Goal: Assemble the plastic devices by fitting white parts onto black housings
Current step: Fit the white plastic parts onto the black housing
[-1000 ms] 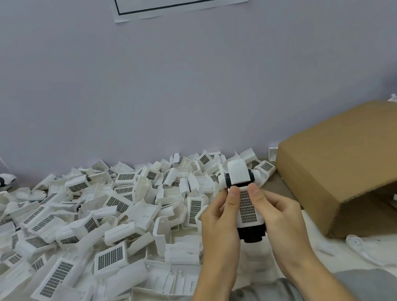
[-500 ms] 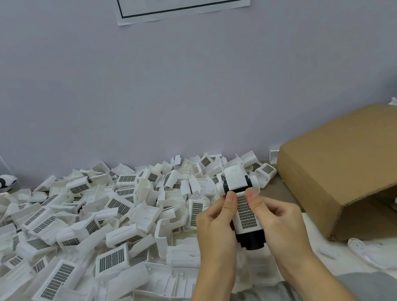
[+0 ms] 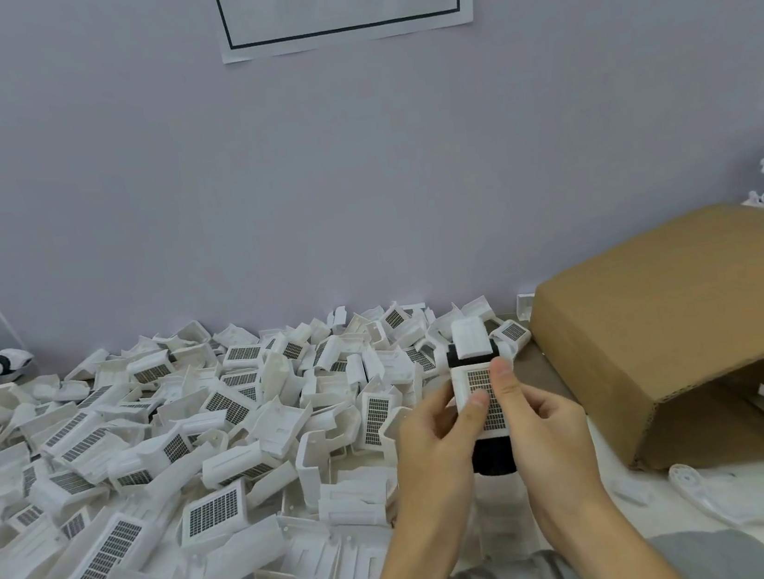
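Both thumbs have slid down the white grille cover [image 3: 481, 400]; left hand [image 3: 432, 448] and right hand [image 3: 541, 428] grip the black housing [image 3: 492, 457]. Even thumb pressure should seat it squarely.

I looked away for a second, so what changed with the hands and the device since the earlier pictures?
The left hand slid its thumb down the white grille part; the right hand kept its thumb near the grille's top. Both hands still hold the device. The parts pile and box stayed put.
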Action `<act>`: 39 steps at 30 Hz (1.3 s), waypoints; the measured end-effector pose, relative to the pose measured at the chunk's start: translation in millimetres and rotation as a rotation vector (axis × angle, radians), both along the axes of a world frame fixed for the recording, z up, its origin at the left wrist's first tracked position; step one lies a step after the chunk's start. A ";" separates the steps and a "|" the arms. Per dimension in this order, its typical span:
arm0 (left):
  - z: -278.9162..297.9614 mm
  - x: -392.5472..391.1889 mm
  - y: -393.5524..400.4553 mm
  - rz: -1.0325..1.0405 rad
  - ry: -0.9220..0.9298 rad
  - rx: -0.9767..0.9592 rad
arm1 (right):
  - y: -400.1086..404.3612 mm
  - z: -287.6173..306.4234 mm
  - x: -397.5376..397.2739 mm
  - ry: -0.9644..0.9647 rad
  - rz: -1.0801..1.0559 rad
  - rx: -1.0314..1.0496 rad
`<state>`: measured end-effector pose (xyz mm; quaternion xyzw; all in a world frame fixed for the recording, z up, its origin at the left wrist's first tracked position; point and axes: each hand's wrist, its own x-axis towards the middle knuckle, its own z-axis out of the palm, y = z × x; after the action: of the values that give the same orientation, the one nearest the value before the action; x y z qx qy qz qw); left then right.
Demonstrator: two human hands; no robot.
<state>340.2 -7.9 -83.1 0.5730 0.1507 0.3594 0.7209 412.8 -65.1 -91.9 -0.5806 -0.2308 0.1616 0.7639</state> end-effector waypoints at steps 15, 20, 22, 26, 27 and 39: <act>-5.3 -0.3 6.5 0.103 -0.066 -0.070 | 1.4 1.1 -0.1 -0.157 0.082 -0.026; -6.2 1.3 7.6 0.019 -0.089 -0.134 | 3.1 -1.2 2.1 -0.085 0.046 -0.009; -7.1 2.4 7.9 0.026 -0.073 -0.124 | 2.5 -2.2 4.9 -0.038 0.058 -0.001; -10.7 3.9 11.6 0.108 -0.010 -0.149 | 3.9 -6.7 7.5 -0.104 0.032 -0.053; -10.7 3.8 12.2 0.118 -0.006 -0.151 | 4.7 -7.4 7.4 -0.119 0.019 -0.060; -7.7 1.4 11.6 0.082 -0.045 -0.185 | 6.8 -6.8 5.8 -0.138 0.000 -0.066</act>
<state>341.6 3.7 -90.7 0.4891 0.1905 0.3857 0.7588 418.6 -58.3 -98.8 -0.6154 -0.2775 0.1287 0.7264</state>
